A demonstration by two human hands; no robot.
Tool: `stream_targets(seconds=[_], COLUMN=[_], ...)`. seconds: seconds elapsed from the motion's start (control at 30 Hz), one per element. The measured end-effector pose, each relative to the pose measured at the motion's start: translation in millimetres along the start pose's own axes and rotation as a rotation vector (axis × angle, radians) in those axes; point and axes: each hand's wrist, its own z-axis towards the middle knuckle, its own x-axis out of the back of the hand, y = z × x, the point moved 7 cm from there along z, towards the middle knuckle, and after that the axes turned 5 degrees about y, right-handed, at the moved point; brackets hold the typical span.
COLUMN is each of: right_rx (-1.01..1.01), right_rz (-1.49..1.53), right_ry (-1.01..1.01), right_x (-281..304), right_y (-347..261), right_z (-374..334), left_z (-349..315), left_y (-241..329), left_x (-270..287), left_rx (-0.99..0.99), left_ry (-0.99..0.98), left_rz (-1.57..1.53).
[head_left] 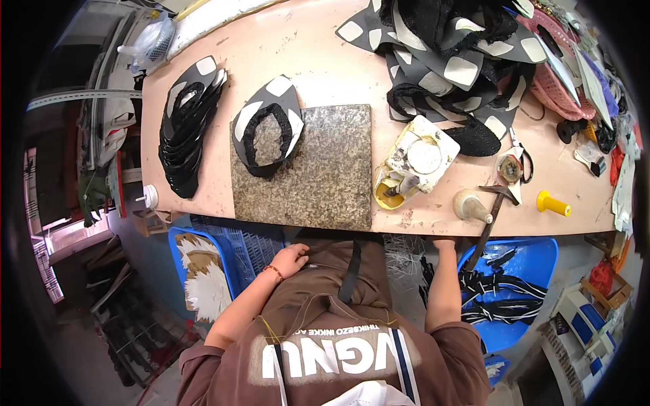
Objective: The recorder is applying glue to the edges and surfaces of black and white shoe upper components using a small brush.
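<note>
My left hand [292,260] lies on my lap below the table edge, fingers loosely stretched and nothing in them. My right hand [444,243] reaches under the table's front edge, which hides its fingers. In front of me a black shoe upper [292,101] with white patches lies on the far left corner of a speckled stone slab [318,172]. To its left is a fanned stack of similar uppers [181,145]. Right of the slab stands a glue-stained white and yellow pot [423,159] with a brush in its opening.
A heap of black and white uppers [460,71] covers the back right. Nearer lie a hammer [493,213], scissors [521,162], a cone-shaped bottle [470,205] and a yellow spool [554,204]. Below the table are a blue tub [548,260] with black strips and another blue bin [227,254].
</note>
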Motion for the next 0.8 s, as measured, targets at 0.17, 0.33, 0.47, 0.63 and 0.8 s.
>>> stream_targets(seconds=[0.17, 0.33, 0.47, 0.63, 0.8], right_rx=[0.020, 0.029, -0.031, -0.026, -0.118], right_rz=[0.458, 0.811, 0.842, 0.456, 0.845], right_ry=[-0.277, 0.333, 0.755, 0.940, 0.736], right_x=[124, 313, 366, 377, 355], right_y=[-88, -173, -206, -243, -231], right_z=[-101, -118, -90, -77, -75], left_z=[1, 29, 67, 123, 173], left_y=[-5, -83, -95, -83, -69], left_x=[63, 131, 186, 234, 257], left_rx=[0.034, -0.033, 0.022, 0.085, -0.027], left_ry=[0.365, 0.740, 0.835, 0.826, 0.751], left_rz=[-0.370, -0.802, -1.030, -0.974, -0.449])
